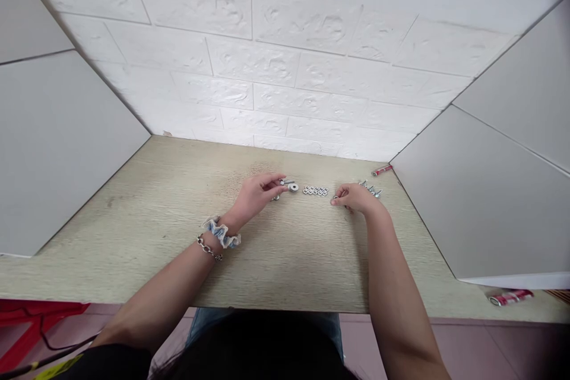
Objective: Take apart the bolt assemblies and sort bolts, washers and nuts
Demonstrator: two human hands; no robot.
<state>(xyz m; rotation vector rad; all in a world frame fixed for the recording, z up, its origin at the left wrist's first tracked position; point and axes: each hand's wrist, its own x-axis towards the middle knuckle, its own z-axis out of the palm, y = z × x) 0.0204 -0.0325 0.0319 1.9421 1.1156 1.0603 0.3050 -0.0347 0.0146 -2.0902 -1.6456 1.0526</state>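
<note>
My left hand [258, 193] is closed in a pinch on a metal bolt [288, 181] that points to the right. Just under its tip lies a stack of round washers [293, 188]. More small metal parts [275, 198] show beneath the fingers, partly hidden. To the right, several hex nuts [316, 191] lie in two neat rows. My right hand [355, 197] is closed with its fingertips low over the table, right of the nuts. A small shiny metal piece [335, 198] shows at those fingertips, too small to name surely. Beyond that hand lie several bolts [371, 189].
The pale wooden tabletop [276, 261] ends at a white brick-patterned wall [276, 71]. Grey-white panels stand on the left [66, 148] and right [499, 202]. One red-and-silver cylinder [382, 171] lies at the back right, another cylinder [510, 297] near the front right edge.
</note>
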